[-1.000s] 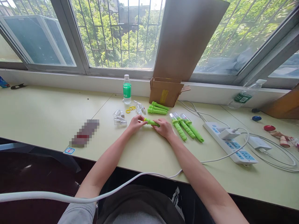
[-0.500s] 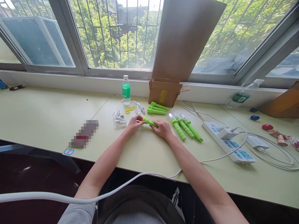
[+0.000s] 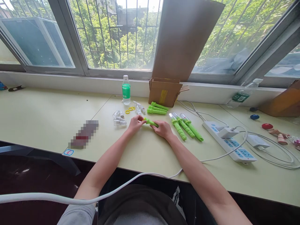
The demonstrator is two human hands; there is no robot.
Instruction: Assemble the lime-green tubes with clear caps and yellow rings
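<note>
Both hands hold one green ribbed tube (image 3: 150, 122) just above the pale table (image 3: 47, 115). My right hand (image 3: 163, 129) grips its near end. My left hand (image 3: 135, 123) pinches its far tip, where a small red piece shows. Three finished green tubes with clear caps (image 3: 185, 126) lie to the right of my right hand. Three bare green tubes (image 3: 157, 109) lie behind, in front of a cardboard box (image 3: 164, 91). Clear caps (image 3: 119, 118), yellow rings (image 3: 130, 110) and clear small parts (image 3: 139, 108) lie near my left hand.
A water bottle (image 3: 126, 90) stands by the window ledge. A white power strip (image 3: 231, 142) with a plugged charger and cables lies at the right. A second bottle (image 3: 243, 92) lies on the ledge. A blurred dark object (image 3: 83, 134) lies at the left. A white cable (image 3: 70, 197) crosses my lap.
Both hands stay on the green tube with only slight finger movement at its tip. The view has shifted a little.
</note>
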